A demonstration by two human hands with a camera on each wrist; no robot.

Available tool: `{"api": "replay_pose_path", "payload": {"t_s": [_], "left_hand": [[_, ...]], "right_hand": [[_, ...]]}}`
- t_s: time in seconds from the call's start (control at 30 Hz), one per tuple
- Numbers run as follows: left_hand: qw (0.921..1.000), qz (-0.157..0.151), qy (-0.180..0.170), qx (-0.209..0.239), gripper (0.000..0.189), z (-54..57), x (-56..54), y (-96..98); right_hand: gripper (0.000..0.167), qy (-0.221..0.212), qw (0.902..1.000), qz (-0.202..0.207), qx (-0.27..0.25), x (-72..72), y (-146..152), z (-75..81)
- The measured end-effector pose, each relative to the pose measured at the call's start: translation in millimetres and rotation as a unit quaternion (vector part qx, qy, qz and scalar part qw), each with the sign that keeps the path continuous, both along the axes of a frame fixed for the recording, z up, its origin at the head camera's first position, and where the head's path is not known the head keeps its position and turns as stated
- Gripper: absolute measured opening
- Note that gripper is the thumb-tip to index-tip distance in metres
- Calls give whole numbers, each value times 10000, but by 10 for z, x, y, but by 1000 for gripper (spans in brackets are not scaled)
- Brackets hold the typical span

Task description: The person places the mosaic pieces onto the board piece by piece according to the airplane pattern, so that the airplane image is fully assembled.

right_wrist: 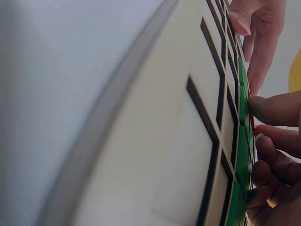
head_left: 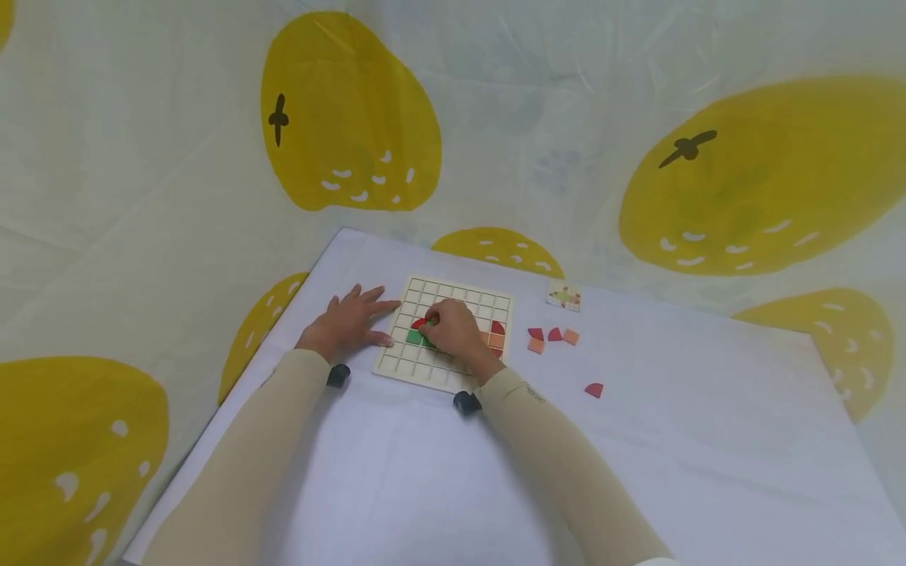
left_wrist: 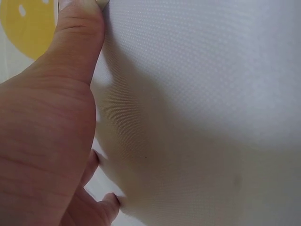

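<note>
A cream grid board (head_left: 396, 366) lies on the white table, with dark lines marking its squares. My left hand (head_left: 350, 321) is spread at the board's left side, thumb and fingertips at its edge. Over the middle of the board, my right hand (head_left: 453, 328) pinches a red tile (head_left: 419, 322) between thumb and index finger; its full shape is hidden. Beside it a green tile (head_left: 414, 336) sits in the grid. Several green tiles (right_wrist: 242, 155) show edge-on in the right wrist view, partly under the curled fingers. Red and orange tiles (head_left: 497, 341) occupy squares at the board's right.
Right of the board lie loose orange squares (head_left: 570, 336) and red quarter-circle tiles, one red tile (head_left: 594, 390) lying nearer. A small pattern card (head_left: 564, 295) is at the table's back edge. Behind hangs a pale cloth (head_left: 510, 141) with yellow fruit prints.
</note>
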State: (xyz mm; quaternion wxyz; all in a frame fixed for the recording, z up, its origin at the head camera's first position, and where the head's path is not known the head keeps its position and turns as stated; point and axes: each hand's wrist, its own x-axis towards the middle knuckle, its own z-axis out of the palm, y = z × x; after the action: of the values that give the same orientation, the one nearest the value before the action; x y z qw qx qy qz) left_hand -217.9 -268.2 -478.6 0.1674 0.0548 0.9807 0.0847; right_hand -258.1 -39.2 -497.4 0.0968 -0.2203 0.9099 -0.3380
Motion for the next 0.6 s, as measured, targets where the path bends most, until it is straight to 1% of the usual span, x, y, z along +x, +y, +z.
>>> {"api": "replay_pose_path", "payload": {"t_s": [0.13,0.3,0.5,0.6], "left_hand": [[10000,43,-57,-29,85,16,0,12],[9998,84,-151,28,85,31,-7,17],[9999,51,-81,66,84,23,-6,19],[10000,51,-68,27,84,27,6,30]], "right_hand": [[24,61,10000,-4,13,7,-4,-27],[23,59,10000,-50,15,26,-17,-17],[23,4,9999,-134,-17,50,-8,29],[24,58,9999,-82,-76,57,18,42]]}}
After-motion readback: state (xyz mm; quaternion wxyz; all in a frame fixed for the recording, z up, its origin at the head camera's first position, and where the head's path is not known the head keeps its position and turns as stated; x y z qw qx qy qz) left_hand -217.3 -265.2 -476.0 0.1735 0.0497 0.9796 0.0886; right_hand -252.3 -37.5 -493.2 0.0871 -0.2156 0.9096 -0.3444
